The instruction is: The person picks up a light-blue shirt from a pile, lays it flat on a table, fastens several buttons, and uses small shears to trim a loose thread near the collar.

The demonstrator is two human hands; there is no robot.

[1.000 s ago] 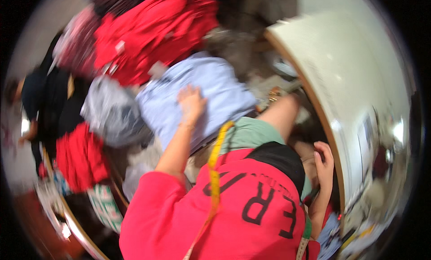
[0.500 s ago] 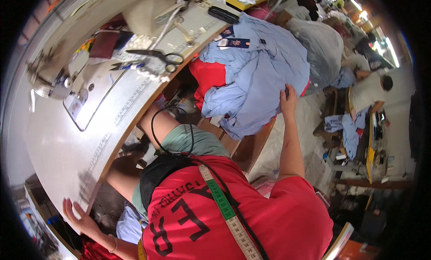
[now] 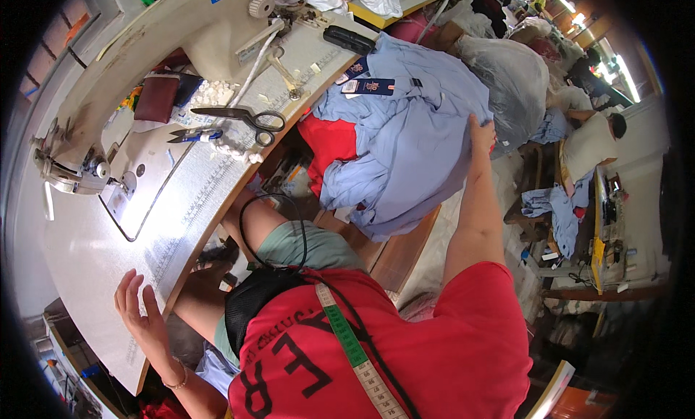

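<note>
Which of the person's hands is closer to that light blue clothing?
Right. The right hand touches the light blue clothing at its right edge; the left hand is well apart, open by the edge of the sewing table.

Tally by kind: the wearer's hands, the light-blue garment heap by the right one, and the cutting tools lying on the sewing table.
Hands: 2 (left hand, right hand)
Light-blue garment heap: 1
Black scissors: 1
Blue-handled snips: 1
Total: 5
</note>
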